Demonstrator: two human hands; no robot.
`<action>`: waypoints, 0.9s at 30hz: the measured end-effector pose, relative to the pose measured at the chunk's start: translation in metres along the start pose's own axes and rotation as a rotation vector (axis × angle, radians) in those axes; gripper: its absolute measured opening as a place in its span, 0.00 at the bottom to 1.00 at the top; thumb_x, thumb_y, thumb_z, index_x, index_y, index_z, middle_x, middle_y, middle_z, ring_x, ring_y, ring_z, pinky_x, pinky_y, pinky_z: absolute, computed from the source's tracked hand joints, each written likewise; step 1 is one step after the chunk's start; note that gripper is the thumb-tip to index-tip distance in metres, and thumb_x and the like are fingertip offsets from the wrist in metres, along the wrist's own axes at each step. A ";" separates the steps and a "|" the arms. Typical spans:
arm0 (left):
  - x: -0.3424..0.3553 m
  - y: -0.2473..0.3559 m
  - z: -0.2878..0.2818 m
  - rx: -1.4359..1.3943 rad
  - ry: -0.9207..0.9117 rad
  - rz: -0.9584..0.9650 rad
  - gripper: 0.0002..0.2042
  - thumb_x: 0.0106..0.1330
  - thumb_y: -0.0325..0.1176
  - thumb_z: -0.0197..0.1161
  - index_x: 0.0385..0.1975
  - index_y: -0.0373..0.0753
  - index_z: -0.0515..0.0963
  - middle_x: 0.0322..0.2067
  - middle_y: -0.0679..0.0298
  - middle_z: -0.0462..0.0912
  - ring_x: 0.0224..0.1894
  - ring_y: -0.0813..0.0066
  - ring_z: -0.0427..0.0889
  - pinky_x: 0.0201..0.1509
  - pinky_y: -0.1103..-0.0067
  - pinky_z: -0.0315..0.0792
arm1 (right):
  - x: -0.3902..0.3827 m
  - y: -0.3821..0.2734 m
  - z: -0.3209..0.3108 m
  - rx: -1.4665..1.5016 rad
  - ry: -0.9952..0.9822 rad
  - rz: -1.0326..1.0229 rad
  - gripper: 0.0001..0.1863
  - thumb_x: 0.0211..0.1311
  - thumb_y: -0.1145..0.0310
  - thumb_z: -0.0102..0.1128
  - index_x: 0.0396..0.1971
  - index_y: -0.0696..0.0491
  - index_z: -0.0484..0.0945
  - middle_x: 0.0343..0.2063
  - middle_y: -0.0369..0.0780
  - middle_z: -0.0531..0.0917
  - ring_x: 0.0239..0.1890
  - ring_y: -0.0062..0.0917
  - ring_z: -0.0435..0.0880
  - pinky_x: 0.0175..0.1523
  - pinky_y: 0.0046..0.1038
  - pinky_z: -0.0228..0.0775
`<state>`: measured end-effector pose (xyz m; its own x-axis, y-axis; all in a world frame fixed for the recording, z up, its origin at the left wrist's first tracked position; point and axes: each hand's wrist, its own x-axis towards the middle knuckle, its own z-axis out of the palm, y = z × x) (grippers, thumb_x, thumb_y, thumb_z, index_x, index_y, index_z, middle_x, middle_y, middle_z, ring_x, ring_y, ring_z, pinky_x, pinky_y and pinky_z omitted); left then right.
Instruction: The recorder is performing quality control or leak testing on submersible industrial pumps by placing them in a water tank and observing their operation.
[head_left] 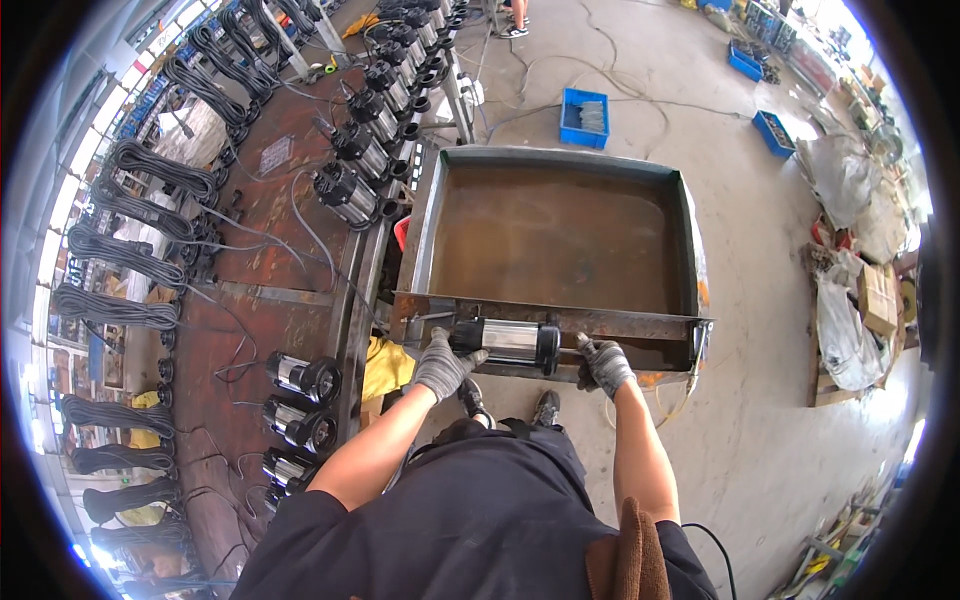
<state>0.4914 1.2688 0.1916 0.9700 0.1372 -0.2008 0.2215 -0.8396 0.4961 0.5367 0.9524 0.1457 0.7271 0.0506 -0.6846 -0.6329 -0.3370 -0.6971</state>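
A silver and black cylindrical pump motor [512, 342] lies level across the near end of a metal tank [562, 160] of brown water. My left hand [443, 368], in a grey glove, is closed around the motor's left end, thumb along its near side. Just beyond the motor's right end, my right hand [605, 367], also gloved, has its fingers curled. A thin rod-like piece seems to run from the motor toward those fingers, but what they hold is too small to make out.
On the left stands a reddish-brown bench [270, 330] with several similar motors [350, 192] and coiled black cables [120, 305]. A yellow cloth [386, 380] hangs at its edge. Blue bins [584, 118] and hoses lie on the floor; a loaded pallet [840, 385] stands right.
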 end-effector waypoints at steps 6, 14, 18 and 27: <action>0.006 -0.020 0.024 -0.138 0.009 -0.011 0.42 0.51 0.51 0.77 0.55 0.27 0.62 0.46 0.42 0.80 0.51 0.50 0.80 0.57 0.68 0.73 | 0.039 0.056 0.015 -0.183 0.316 -0.349 0.28 0.72 0.45 0.49 0.39 0.59 0.77 0.28 0.45 0.81 0.33 0.30 0.78 0.42 0.31 0.71; 0.007 -0.031 0.031 -0.195 0.004 -0.040 0.42 0.51 0.53 0.76 0.55 0.26 0.63 0.46 0.43 0.80 0.50 0.49 0.80 0.56 0.67 0.73 | 0.023 0.041 -0.007 -0.066 0.017 -0.246 0.15 0.69 0.59 0.60 0.44 0.55 0.77 0.27 0.38 0.80 0.32 0.25 0.81 0.39 0.23 0.75; -0.003 -0.006 0.007 -0.193 -0.024 -0.130 0.42 0.50 0.53 0.76 0.53 0.26 0.64 0.45 0.43 0.80 0.49 0.50 0.81 0.55 0.67 0.73 | -0.008 0.011 -0.024 -0.567 -0.014 -0.670 0.20 0.50 0.79 0.67 0.46 0.51 0.81 0.43 0.39 0.83 0.45 0.25 0.81 0.51 0.27 0.75; -0.001 0.000 0.003 -0.240 -0.057 -0.084 0.43 0.51 0.56 0.75 0.54 0.26 0.63 0.47 0.42 0.80 0.50 0.49 0.80 0.56 0.66 0.73 | 0.019 0.038 -0.013 -0.090 0.130 -0.455 0.09 0.66 0.67 0.58 0.38 0.57 0.80 0.31 0.40 0.81 0.29 0.29 0.80 0.39 0.29 0.74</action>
<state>0.4904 1.2667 0.1895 0.9415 0.1656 -0.2936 0.3250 -0.6768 0.6605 0.5301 0.9286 0.1089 0.9558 0.0958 -0.2781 -0.2214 -0.3882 -0.8946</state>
